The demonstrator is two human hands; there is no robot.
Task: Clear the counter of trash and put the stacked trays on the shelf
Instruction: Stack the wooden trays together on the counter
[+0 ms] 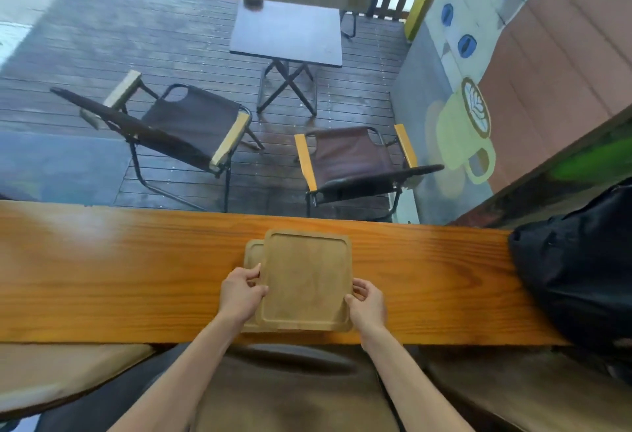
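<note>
2 wooden trays [307,281] lie stacked on the wooden counter [102,270], close to its near edge and somewhat right of its middle. The upper tray sits shifted to the right, so a strip of the lower tray [253,255] shows along the stack's left side.

The left hand [241,294] is closed on the stack's left edge, thumb on top by the upper tray's rim and fingers curled over the exposed lower one. The right hand [367,301] pinches the near right corner, thumb on the rim; whether its fingers reach under both trays I cannot tell.

These look like stiff, flat boards with a low raised lip and rounded corners, likely light to moderate in weight and not fragile. The smooth finish suggests 1 could slide over the other if the stack tilts, so squaring the 2 first seems wise. A firm hold would be at opposite side edges, fingers beneath the lower tray and thumbs pressing the upper lip, keeping the pair level.

A black bag [574,270] rests on the counter's right end, well apart from the trays. No trash shows on the visible counter, and no shelf is in view.
</note>
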